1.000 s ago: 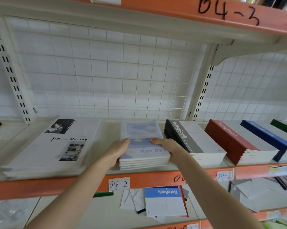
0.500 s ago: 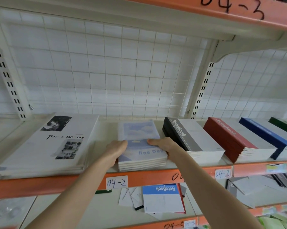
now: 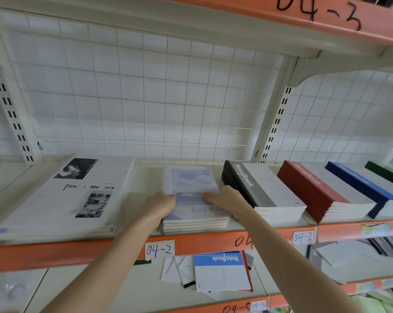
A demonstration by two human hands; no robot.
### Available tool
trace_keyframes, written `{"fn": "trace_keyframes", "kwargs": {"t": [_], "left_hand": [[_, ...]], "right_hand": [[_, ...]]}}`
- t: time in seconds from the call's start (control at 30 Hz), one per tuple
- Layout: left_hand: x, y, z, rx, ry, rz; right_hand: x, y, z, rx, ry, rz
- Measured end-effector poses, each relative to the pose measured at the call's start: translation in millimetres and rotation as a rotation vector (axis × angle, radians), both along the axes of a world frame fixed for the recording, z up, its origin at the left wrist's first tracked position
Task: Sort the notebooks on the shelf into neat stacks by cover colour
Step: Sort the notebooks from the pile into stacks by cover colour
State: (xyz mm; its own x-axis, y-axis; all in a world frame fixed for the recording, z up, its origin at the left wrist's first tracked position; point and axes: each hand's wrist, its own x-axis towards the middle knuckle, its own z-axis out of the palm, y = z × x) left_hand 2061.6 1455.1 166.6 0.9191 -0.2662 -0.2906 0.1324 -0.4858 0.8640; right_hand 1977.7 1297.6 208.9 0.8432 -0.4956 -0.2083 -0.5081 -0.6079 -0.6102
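fine Day notebook stack [image 3: 191,184]: pale sky-blue cover w/ white cloud print up top, darker blue band mid, light-blue lettering; page edges white. Time & Memory stack [image 3: 62,199]: white covers, blk lettering, two blk-&-white photo blocks. Grey Notebook stack [image 3: 243,179]: blk-to-grey strip w/ white script, rest of cover white. Red Notebook stack [image 3: 308,177]: dark red strip, white script, white cover. Blue Notebook stack [image 3: 353,179]: royal blue strip, white cover. Green stack [image 3: 385,171]: dark green strip. Shelf edge [image 3: 55,254]: orange w/ blk marker digits; label [image 3: 159,249] white w/ dark handwriting. Back grid [image 3: 145,98]: white wire squares. Lower-shelf notebook [image 3: 220,272]: blue top band w/ white script, white below.
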Motion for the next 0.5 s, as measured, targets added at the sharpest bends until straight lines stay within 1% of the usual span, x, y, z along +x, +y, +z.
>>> {"fn": "trace_keyframes", "kwargs": {"t": [0.1,0.27,0.5], "left_hand": [[-3,1,1,0.012,-0.009,0.015],[-7,2,2,-0.017,-0.023,0.034],[-16,2,9,0.006,-0.069,0.021]], "right_hand": [[1,1,-5,0.033,-0.007,0.014],[1,5,-2,0.022,0.017,0.054],[0,6,2,-0.067,0.037,0.093]]}}
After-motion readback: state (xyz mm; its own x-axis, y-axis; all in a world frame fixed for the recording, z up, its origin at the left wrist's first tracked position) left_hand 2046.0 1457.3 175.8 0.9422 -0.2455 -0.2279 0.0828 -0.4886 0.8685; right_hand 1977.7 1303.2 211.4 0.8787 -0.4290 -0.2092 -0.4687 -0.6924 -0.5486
